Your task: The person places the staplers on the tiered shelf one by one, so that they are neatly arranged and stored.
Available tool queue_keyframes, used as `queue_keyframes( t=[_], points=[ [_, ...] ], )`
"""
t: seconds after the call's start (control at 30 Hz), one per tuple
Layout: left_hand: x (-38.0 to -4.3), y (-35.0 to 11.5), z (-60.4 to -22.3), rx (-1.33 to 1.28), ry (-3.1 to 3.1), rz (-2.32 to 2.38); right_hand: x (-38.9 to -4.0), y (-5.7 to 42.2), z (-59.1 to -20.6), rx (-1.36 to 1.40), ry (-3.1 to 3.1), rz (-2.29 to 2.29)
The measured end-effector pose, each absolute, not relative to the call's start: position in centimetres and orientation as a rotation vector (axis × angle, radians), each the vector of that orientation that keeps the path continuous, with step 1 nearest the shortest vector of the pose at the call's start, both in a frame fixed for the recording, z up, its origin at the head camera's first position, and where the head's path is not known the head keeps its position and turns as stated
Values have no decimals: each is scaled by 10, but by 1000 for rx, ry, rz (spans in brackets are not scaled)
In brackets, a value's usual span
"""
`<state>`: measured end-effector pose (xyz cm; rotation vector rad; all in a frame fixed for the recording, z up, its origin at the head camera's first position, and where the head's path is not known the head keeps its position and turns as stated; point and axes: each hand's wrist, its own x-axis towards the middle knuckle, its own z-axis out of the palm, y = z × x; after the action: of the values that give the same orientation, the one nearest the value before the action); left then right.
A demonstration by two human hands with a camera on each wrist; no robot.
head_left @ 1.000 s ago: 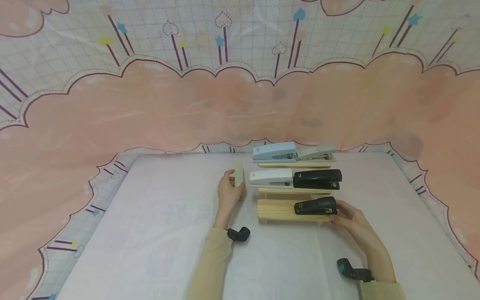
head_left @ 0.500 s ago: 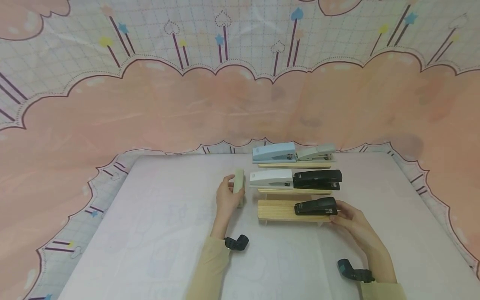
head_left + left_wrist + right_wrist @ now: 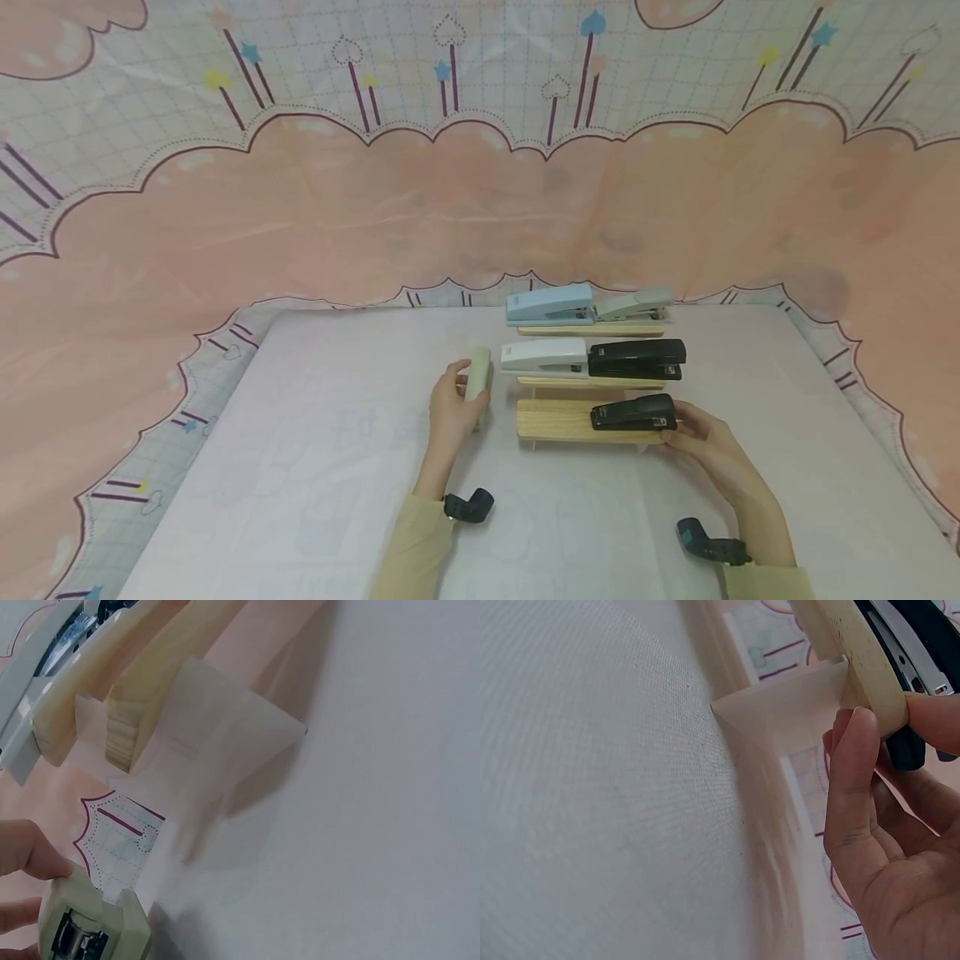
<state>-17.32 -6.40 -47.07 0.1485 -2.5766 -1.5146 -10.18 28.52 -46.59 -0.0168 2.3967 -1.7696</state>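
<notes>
My left hand (image 3: 453, 408) holds a pale green stapler (image 3: 478, 379) by its sides, left of the wooden display stand. In the left wrist view the end of that stapler (image 3: 82, 922) shows at the lower left, beside my fingertips. On the right half of the front wooden shelf (image 3: 551, 421) lies a black stapler (image 3: 633, 412). My right hand (image 3: 716, 450) pinches the right end of this shelf, close to the stapler. In the right wrist view, thumb and fingers sit on either side of the shelf's wooden end (image 3: 870, 675).
A white stapler (image 3: 543, 357) and a larger black stapler (image 3: 637, 359) lie on the middle shelf. The back shelf (image 3: 588, 331) carries a light blue stapler (image 3: 549, 305) and a grey-green stapler (image 3: 633, 306). A white cloth covers the table (image 3: 322, 467).
My left hand has drawn the pale green stapler toward the table's front, beside the front shelf's left end. My right hand has stayed at the shelf's right end.
</notes>
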Motion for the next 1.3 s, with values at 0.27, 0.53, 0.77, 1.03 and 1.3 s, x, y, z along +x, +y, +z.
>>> queue_keyframes(
  t=[0.27, 0.53, 0.77, 1.03, 1.3],
  points=[
    [-161, -69, -462, 138, -2596, -1490, -102, 285, -466, -17, 2392, -1768],
    [-148, -76, -452, 88, -2599, -1433, -101, 287, -466, -38, 2367, -1805],
    [-136, -83, -441, 55, -2617, -1418, -101, 286, -464, -24, 2380, -1792],
    [-128, -87, -434, 58, -2615, -1388, -101, 285, -462, -10, 2387, -1787],
    [-121, -88, -427, 5, -2628, -1374, -102, 284, -462, -1, 2399, -1767]
  ],
)
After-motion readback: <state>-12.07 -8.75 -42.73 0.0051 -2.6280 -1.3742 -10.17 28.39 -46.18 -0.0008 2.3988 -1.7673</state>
